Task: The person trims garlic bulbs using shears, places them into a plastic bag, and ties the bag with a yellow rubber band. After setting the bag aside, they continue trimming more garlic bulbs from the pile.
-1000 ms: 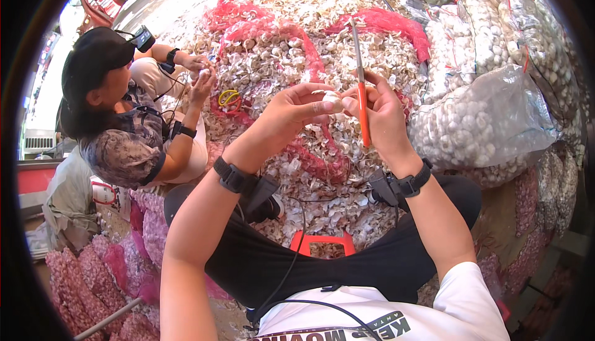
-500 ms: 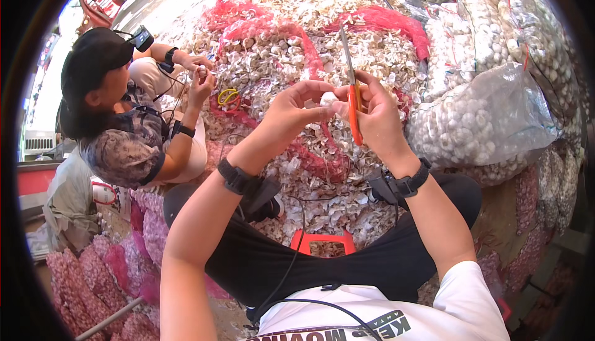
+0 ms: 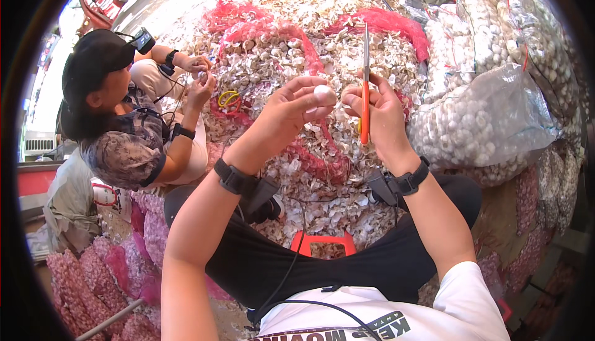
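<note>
A white garlic bulb sits in the fingers of my left hand, at its fingertips. Orange-handled scissors are in my right hand, blades pointing away from me and apparently closed together. My right thumb and fingers are curled near the bulb, with a small gap between the two hands. Below both hands spreads a heap of dry garlic skins, with whole bulbs among them farther off.
At the left another person sits working with both hands. Red netting lies over the heap. A clear plastic bag of garlic and full mesh sacks stand at the right. Pink mesh sacks fill the lower left; a red stool shows between my legs.
My hands have come apart a little, and my right fingers have left the garlic bulb. The scissors have turned more upright. The bulb now shows more fully in my left hand.
</note>
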Demonstrator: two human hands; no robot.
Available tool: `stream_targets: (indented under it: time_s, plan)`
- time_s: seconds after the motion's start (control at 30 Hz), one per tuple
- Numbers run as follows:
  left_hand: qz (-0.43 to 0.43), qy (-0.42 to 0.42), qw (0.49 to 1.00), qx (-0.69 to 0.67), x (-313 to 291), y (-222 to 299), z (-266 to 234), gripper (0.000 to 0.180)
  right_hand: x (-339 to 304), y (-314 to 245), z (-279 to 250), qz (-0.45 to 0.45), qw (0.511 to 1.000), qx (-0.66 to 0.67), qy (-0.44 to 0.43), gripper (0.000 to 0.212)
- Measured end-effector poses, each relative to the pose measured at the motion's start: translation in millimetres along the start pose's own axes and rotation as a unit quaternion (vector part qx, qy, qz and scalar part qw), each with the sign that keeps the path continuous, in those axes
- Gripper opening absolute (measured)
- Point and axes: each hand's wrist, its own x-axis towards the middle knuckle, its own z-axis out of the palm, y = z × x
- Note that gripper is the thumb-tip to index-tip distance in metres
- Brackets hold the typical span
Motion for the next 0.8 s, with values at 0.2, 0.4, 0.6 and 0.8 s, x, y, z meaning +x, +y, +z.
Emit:
stream_targets:
  time_s: [0.2, 0.4, 0.6, 0.8]
  plan:
    - [-0.063, 0.012, 0.997, 0.038, 7.5, -11.1, -5.5, 0.022, -5.0, -2.1, 7.2, -0.056, 0.996, -0.062, -0.042, 0.05]
    - [-0.047, -0.023, 0.995, 0.083, 3.4, -13.0, -5.8, 0.019, -2.7, 7.8, -3.5, -0.035, 0.997, -0.055, -0.04, 0.049]
    - [-0.037, 0.0, 0.995, 0.088, 6.1, -12.1, -5.6, 0.022, -3.5, 2.7, 6.6, -0.069, 0.995, -0.057, -0.041, 0.049]
    - [-0.067, -0.004, 0.991, 0.114, 3.3, -17.5, -11.4, 0.025, -5.5, 1.3, 3.5, -0.064, 0.988, -0.125, -0.063, 0.047]
